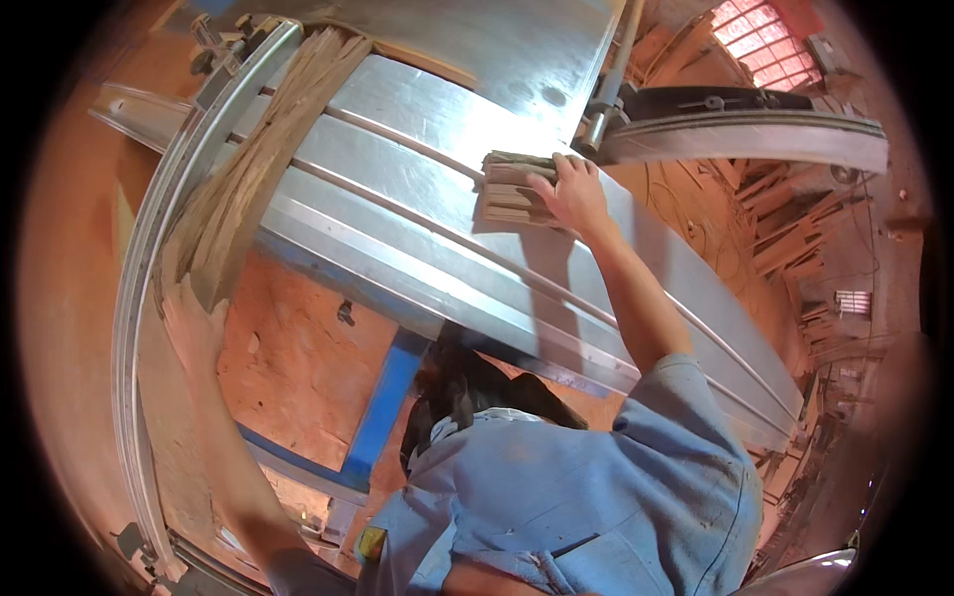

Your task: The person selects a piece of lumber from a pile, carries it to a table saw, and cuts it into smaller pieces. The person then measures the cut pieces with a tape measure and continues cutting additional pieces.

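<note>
A bundle of long, rough wooden strips (pixel 260 149) lies across the left end of the metal machine table (pixel 422 119), alongside a long metal rail (pixel 164 209). My left hand (pixel 194 328) is closed on the bundle's near end, which sticks out past the table's front edge. Farther right on the table sits a small stack of short wooden pieces (pixel 509 202). My right hand (pixel 576 194) grips this stack at its right end, thumb on top. The undersides of the fingers are hidden on both hands.
Grooves run along the table. A blue frame leg (pixel 383 407) stands below it, over reddish floor. A curved-looking metal bar (pixel 745 139) juts out at the far right. Scrap wood (pixel 790 233) is heaped beyond the right side. Clamp hardware (pixel 224 45) sits at the rail's far end.
</note>
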A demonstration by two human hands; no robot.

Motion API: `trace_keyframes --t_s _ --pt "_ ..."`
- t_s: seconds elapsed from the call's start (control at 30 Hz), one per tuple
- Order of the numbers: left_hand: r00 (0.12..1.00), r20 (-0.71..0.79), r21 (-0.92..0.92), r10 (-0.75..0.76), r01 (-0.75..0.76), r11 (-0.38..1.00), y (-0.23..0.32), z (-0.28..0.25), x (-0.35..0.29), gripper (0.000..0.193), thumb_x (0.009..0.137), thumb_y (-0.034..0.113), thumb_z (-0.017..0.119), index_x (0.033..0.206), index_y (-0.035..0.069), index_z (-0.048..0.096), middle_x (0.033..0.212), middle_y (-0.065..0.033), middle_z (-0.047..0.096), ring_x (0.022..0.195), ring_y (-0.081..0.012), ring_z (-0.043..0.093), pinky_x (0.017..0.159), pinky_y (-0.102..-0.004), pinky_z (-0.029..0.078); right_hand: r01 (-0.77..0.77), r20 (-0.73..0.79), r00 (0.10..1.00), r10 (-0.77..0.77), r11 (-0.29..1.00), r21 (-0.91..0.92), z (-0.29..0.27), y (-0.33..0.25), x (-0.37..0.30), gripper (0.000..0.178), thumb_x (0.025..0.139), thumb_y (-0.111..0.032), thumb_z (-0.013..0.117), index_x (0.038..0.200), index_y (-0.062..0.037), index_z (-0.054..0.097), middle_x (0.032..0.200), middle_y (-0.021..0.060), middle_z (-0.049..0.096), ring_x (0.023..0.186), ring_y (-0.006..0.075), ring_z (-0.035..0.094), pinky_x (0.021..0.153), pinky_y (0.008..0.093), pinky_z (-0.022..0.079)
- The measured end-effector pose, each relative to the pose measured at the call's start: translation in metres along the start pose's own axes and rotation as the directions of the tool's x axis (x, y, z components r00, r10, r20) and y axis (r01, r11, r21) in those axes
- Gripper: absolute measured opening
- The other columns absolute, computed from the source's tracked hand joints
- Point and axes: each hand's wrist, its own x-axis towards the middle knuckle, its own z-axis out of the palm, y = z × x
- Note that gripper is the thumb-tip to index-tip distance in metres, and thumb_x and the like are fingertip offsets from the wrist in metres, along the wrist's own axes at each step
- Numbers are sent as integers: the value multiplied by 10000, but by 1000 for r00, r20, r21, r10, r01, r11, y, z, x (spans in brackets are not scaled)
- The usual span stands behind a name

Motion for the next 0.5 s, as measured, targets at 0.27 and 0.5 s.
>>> trace_keyframes --t_s 0.27,0.5 --pt "989 -8 4 150 -149 989 4 -9 -122 745 757 266 805 1381 14 485 1280 -196 544 1216 -371 486 1018 -463 423 -103 91 992 91 986 133 -44 21 -150 478 877 -440 682 1148 -46 669 1081 234 641 1031 430 571 919 485 470" --pt "985 -3 19 173 -173 985 0 -28 -177 745 765 287 794 1391 33 480 1284 -193 538 1224 -381 479 1027 -458 425 -143 75 988 134 979 144 -71 22 -213 470 854 -464 706 1093 -59 702 982 253 657 993 416 599 851 465 488"
